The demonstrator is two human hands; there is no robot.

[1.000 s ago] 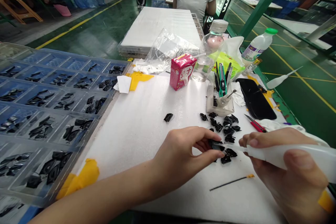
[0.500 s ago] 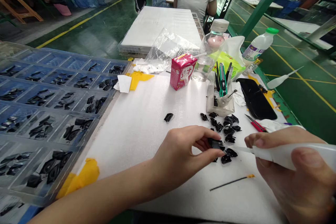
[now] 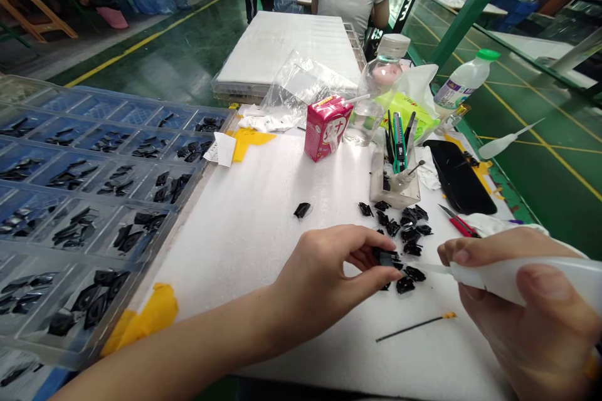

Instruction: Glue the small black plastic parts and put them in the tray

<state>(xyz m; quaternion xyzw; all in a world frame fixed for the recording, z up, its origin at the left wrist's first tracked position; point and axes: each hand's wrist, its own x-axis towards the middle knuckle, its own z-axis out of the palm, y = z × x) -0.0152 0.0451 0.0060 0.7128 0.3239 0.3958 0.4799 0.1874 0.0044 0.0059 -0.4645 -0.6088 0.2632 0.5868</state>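
left fingers (image 3: 362, 242) pinch a black piece (image 3: 386, 257) by a heap (image 3: 408, 244); right (image 3: 463, 255) clench a bottle (image 3: 508, 280)

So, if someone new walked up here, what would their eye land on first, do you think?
Probably the two hands at the front: the left hand pinches a small black piece while the right hand aims a white needle-tipped squeeze bottle at it. To the left lies a large clear compartment tray holding black pieces, and a pink drink carton stands at the far edge of the white foam sheet.

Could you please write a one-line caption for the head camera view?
Left hand pinches a black plastic piece; right hand holds a squeeze bottle.
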